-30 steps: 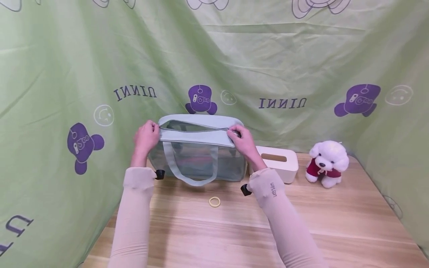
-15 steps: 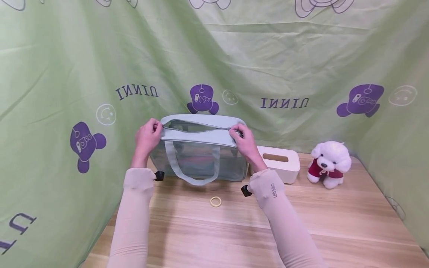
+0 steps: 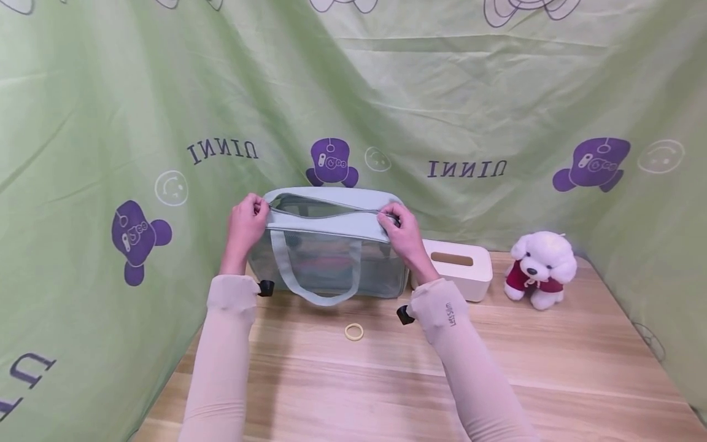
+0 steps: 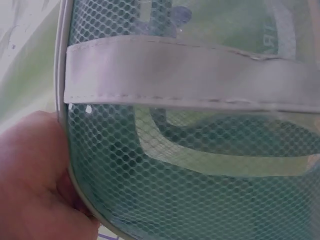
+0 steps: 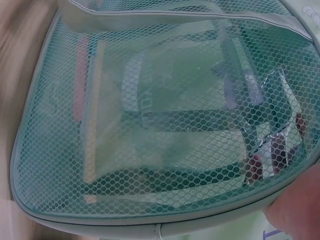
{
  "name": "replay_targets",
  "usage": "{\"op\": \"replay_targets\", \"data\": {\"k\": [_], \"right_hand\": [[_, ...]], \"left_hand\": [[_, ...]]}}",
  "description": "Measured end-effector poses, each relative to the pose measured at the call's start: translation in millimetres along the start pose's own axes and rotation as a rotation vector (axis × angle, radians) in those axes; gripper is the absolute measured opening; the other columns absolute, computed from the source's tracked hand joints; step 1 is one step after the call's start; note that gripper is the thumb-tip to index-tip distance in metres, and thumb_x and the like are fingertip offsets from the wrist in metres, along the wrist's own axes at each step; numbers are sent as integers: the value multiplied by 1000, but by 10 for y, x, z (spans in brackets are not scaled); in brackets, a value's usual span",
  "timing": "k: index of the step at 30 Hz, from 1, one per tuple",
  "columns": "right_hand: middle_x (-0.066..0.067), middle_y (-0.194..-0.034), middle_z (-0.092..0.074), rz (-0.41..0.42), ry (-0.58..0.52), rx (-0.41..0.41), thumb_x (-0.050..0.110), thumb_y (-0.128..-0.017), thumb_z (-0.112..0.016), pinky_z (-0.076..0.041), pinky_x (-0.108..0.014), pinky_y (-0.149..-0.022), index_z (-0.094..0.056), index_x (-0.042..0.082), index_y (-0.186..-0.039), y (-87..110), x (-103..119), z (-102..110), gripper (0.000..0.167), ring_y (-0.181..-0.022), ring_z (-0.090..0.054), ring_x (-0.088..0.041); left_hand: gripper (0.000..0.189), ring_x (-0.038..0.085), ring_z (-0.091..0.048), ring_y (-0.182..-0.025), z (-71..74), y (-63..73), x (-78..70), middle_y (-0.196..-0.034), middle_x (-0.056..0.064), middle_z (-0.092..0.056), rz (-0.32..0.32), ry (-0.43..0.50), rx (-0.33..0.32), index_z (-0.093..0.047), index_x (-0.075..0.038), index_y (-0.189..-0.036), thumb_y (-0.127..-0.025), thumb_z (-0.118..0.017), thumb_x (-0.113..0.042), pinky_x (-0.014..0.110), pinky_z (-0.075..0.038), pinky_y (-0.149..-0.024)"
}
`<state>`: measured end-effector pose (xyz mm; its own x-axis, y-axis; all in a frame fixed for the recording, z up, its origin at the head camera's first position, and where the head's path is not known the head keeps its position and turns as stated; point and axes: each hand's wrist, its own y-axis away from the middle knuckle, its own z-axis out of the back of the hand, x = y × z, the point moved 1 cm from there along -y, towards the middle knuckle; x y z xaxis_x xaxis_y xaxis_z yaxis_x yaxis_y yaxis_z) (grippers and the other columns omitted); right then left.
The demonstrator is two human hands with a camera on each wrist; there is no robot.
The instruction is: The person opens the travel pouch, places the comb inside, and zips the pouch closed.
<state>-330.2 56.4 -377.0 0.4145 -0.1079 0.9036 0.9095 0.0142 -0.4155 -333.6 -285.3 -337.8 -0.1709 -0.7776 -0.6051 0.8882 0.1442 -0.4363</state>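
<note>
A pale green see-through bag (image 3: 326, 264) stands upright at the back of the table, its front handle (image 3: 317, 299) hanging down. In its top, the zipper opening (image 3: 317, 207) gapes from the left end towards the right. My left hand (image 3: 247, 224) pinches the bag's top left corner; the fingertips are partly hidden. At the top right, my right hand (image 3: 402, 232) pinches the bag by the right end of the gap; the zipper pull itself is hidden. Mesh side panels (image 4: 125, 150) fill both wrist views. Through the right one, several blurred things (image 5: 275, 145) show inside.
Right of the bag stands a white tissue box (image 3: 461, 270) with a brown slotted top. Further right sits a white plush dog (image 3: 541, 270) in red clothing. A small yellow ring (image 3: 354, 332) lies on the wooden table (image 3: 342, 393) before the bag. A green curtain (image 3: 442, 92) hangs behind.
My left hand and the bag's left top corner have shifted slightly to the right, and the zipper gap looks a little wider. The right hand stays almost where it was.
</note>
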Motion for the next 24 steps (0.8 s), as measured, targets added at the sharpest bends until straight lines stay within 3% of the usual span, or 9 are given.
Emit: {"op": "replay_targets", "data": {"k": [5, 8, 13, 16, 19, 21, 24], "right_hand": [[-21, -116, -66, -42, 33, 9, 5, -97, -65, -43, -27, -94, -69, -7, -104, 9, 24, 0, 15, -108, -57, -20], [-18, -114, -69, -61, 76, 11, 8, -97, -65, -43, -27, -93, -72, -5, -105, 8, 28, 9, 17, -107, -58, -19], [-2, -86, -65, -98, 93, 70, 12, -98, -66, -43, -24, -73, -72, 0, -107, -12, 48, 26, 16, -79, -54, -10], [3, -81, -68, -114, 70, 119, 11, -98, -66, -42, -23, -63, -70, 2, -113, -43, 68, 39, 17, -70, -56, -6], [-10, -95, -78, -109, 47, 141, 8, -98, -68, -45, -20, -65, -66, 3, -118, -79, 74, 48, 21, -80, -66, -5], [-17, -110, -77, -113, 48, 153, 9, -97, -69, -50, -21, -73, -66, 5, -123, -90, 81, 52, 27, -96, -73, -12], [-19, -120, -75, -136, 63, 164, 13, -97, -72, -54, -21, -82, -67, 9, -131, -95, 93, 53, 34, -112, -73, -22]], "left_hand": [[29, 39, -61, -95, 44, 1, -2, -103, 18, -67, 10, -119, 51, -62, -3, -107, -105, -45, -27, 54, -46, -87], [29, 40, -61, -95, 59, 11, -15, -104, 19, -66, 20, -119, 68, -61, -2, -108, -106, -45, -26, 56, -47, -89], [28, 40, -59, -97, 52, 31, -11, -104, 21, -64, 48, -68, 59, -59, 2, -108, -106, -44, -22, 54, -47, -93], [27, 40, -59, -98, 38, 39, -1, -104, 22, -64, 55, -47, 52, -58, 2, -108, -106, -44, -21, 54, -47, -94], [27, 40, -59, -99, 17, 43, 13, -105, 22, -64, 58, -32, 46, -57, 2, -108, -106, -44, -22, 54, -47, -95], [28, 40, -59, -99, 6, 44, 22, -105, 22, -64, 57, -28, 41, -57, 1, -107, -106, -44, -22, 54, -47, -95], [27, 41, -59, -99, -3, 44, 30, -103, 22, -64, 48, -27, 25, -58, 1, -106, -105, -44, -23, 54, -46, -94]]}}
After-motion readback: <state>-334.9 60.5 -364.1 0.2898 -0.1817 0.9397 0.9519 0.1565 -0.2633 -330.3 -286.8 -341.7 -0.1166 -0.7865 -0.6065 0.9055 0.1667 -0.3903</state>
